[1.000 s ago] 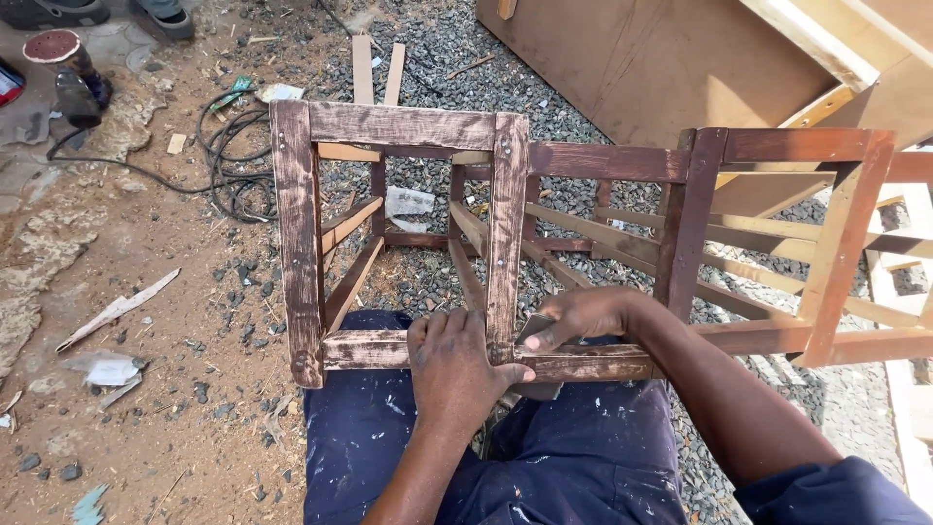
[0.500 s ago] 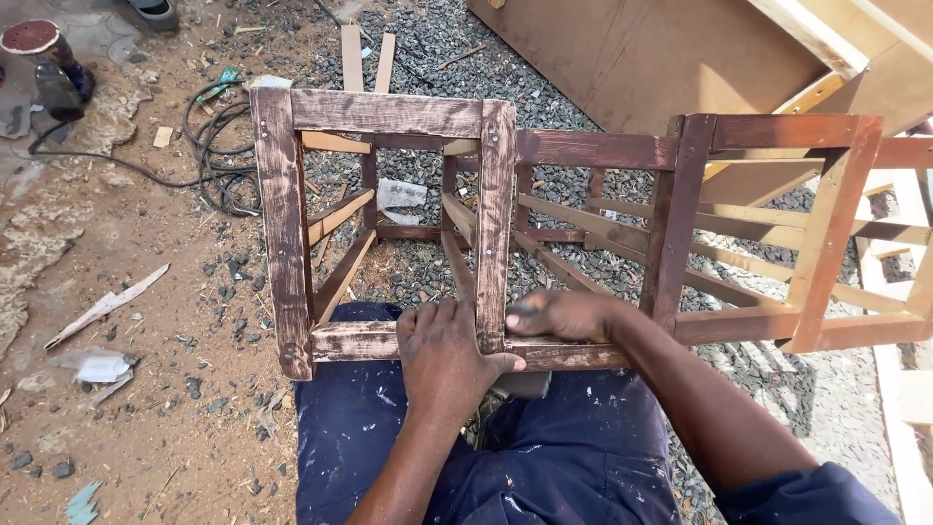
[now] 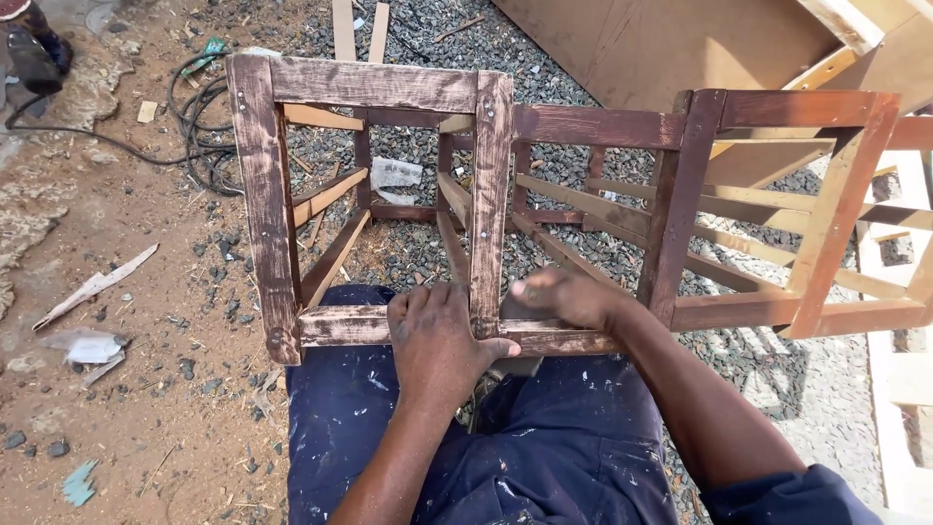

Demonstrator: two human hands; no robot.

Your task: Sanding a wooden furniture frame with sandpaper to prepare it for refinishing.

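The wooden frame [image 3: 486,194] rests across the person's lap over dirt and gravel ground [image 3: 146,408] strewn with scraps and a black cable [image 3: 194,126]. The left hand [image 3: 437,340] lies flat on the frame's near rail, its grip open; the right hand [image 3: 564,297] is blurred, so its grip cannot be told.

Head camera, looking steeply down, close, right hand [image 3: 564,297] seemingly blurred

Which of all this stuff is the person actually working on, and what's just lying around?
In hand:
- dark-stained wooden frame, across the lap
- left hand pressing its near rail
- right hand on that rail, blurred

Lying about:
- black cable
- wood offcut
- crumpled paper
- board
- gravel
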